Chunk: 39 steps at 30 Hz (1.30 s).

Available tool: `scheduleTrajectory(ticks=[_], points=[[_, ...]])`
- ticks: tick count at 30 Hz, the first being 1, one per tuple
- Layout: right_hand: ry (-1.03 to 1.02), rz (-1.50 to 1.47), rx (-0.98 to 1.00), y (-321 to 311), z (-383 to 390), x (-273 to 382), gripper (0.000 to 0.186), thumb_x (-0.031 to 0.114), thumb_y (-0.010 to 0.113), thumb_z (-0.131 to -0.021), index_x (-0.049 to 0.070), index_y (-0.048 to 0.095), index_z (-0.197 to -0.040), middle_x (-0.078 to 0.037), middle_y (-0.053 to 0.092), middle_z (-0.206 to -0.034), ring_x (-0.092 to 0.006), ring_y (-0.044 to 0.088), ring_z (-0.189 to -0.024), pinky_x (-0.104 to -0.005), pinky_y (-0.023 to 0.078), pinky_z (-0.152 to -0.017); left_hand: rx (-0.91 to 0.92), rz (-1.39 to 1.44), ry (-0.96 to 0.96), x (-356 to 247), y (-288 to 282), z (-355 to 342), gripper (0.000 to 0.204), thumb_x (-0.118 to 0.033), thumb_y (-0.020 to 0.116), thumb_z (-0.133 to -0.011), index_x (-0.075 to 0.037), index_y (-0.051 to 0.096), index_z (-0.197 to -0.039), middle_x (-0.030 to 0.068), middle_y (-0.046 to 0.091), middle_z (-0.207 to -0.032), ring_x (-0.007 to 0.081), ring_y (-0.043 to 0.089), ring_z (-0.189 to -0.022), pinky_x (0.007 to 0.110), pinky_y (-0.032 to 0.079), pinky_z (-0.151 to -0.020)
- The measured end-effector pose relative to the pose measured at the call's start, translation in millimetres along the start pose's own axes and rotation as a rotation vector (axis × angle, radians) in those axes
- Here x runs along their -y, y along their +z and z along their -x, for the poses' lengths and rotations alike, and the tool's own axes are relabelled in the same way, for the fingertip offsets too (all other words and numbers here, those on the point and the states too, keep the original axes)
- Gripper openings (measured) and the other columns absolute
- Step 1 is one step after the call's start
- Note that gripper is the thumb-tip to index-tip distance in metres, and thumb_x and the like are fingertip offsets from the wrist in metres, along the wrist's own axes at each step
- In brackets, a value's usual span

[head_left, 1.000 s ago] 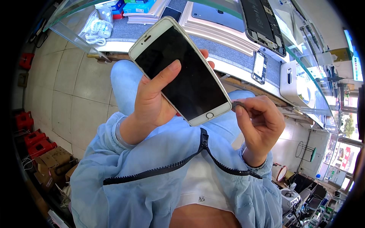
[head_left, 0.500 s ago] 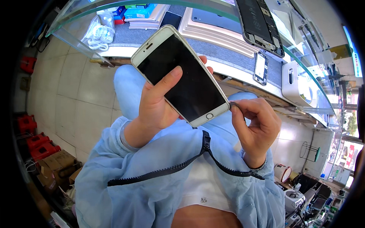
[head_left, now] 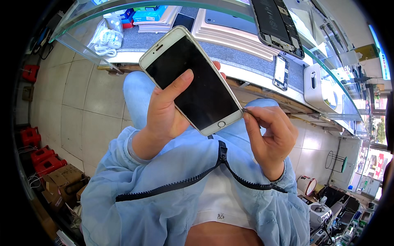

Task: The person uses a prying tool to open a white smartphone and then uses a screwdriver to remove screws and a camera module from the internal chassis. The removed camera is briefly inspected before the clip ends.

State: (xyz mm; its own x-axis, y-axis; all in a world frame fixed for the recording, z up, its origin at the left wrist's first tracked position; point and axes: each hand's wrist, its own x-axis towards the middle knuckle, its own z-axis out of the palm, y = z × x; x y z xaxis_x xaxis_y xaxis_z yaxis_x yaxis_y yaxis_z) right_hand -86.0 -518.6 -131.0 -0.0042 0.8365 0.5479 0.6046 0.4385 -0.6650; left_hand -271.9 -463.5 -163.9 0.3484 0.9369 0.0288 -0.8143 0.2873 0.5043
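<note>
My left hand [head_left: 162,115] grips a white phone [head_left: 193,82] with a black screen, its thumb on the glass and fingertips round the far edge. My right hand [head_left: 269,139] pinches a small dark, thin piece [head_left: 246,110] between thumb and index finger at the phone's lower right corner. Most of that piece is hidden by the fingertips. The phone is tilted, top toward the upper left, above my lap.
A glass display case [head_left: 82,39] ahead holds bagged white cables [head_left: 106,39], boxes, stacked pink sheets, phones and a white container [head_left: 318,88]. An opened phone [head_left: 275,26] lies on its glass top. Red objects [head_left: 43,158] and cardboard boxes [head_left: 63,180] stand at left.
My right hand and the dark piece have moved left, closer against the phone's corner. The phone has shifted slightly left; my left hand still grips it.
</note>
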Motion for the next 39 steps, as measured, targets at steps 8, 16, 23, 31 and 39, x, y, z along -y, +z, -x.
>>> scheduleTrajectory(ticks=[8,16,23,31,39], points=[[-0.049,0.014,-0.07,7,3,-2,0.018,-0.007,0.072,-0.068,0.0,0.067,-0.083,-0.01,0.064,-0.071,-0.0183,0.062,-0.06,-0.0246,0.047,-0.052,-0.013,-0.002,-0.007,-1,2,1,0.038,-0.017,0.051,-0.094,-0.004,0.044,-0.129,0.0214,0.053,-0.125,0.0336,0.052,-0.117,0.049,0.046,-0.096],[-0.071,0.004,-0.127,15,2,-3,0.017,-0.007,0.073,-0.069,0.0,0.067,-0.083,-0.01,0.065,-0.072,-0.018,0.062,-0.06,-0.0245,0.047,-0.052,-0.016,-0.001,-0.002,-2,2,2,0.038,-0.017,0.051,-0.094,-0.003,0.044,-0.129,0.0212,0.053,-0.125,0.0335,0.052,-0.117,0.049,0.046,-0.097],[0.024,-0.002,0.028,3,-2,-2,0.017,-0.004,0.074,-0.07,0.0,0.066,-0.084,-0.01,0.065,-0.076,-0.0195,0.063,-0.063,-0.0268,0.048,-0.055,-0.007,-0.096,0.035,-3,1,2,0.038,-0.016,0.051,-0.094,-0.003,0.044,-0.129,0.0206,0.053,-0.124,0.0331,0.053,-0.115,0.048,0.046,-0.096],[-0.151,0.138,-0.046,10,-1,-5,0.013,-0.005,0.072,-0.07,-0.001,0.063,-0.079,-0.011,0.064,-0.076,-0.0226,0.067,-0.071,-0.0276,0.052,-0.059,0.018,-0.08,0.048,-1,4,3,0.039,-0.017,0.05,-0.094,-0.003,0.042,-0.13,0.0201,0.052,-0.125,0.0319,0.053,-0.115,0.048,0.046,-0.096],[-0.113,0.065,-0.068,15,2,-6,0.014,-0.006,0.073,-0.069,-0.002,0.063,-0.078,-0.013,0.066,-0.076,-0.0224,0.066,-0.068,-0.0265,0.051,-0.058,-0.006,-0.087,0.025,1,9,11,0.039,-0.017,0.05,-0.095,-0.003,0.042,-0.13,0.0193,0.053,-0.125,0.0313,0.053,-0.116,0.047,0.046,-0.096]])
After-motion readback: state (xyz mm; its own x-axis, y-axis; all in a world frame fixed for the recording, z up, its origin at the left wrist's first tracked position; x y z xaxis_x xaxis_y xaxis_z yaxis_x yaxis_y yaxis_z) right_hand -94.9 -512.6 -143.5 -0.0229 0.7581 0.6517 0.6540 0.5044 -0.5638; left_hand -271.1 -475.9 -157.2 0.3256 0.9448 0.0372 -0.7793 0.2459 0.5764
